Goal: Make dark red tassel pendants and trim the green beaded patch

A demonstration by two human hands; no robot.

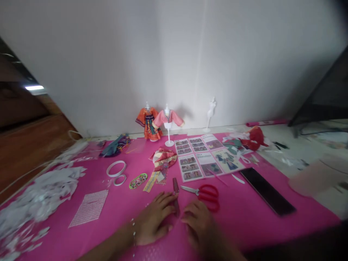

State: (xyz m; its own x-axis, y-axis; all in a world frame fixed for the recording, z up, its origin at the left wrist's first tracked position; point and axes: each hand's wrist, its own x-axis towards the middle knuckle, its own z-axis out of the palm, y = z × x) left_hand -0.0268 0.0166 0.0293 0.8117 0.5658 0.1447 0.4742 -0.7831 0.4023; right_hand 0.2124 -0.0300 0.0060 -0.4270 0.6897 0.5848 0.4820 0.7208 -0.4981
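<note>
My left hand (156, 219) lies on the pink mat with its fingers stretched out and its thumb apart. Its fingertips touch a narrow brownish-pink strip (175, 185), partly covered by them. Just right of the strip, my right hand (199, 221) is curled and somewhat blurred; whatever may be in its fingers is hidden. Red-handled scissors (208, 192) lie beyond the right hand, blades pointing left. Past the left hand are a patterned ribbon piece (151, 181), a bundle of red and cream fabric (165, 158) and a green-rimmed tray of beads (138, 181).
Doll forms wear an orange dress (150, 125) and a pink jacket (168, 117); a bare white form (211, 110) stands by the wall. Also on the mat (130, 214): an instruction sheet (208, 159), phone (268, 190), tape rolls (116, 169), pearl sheet (91, 206) and white scraps (46, 192).
</note>
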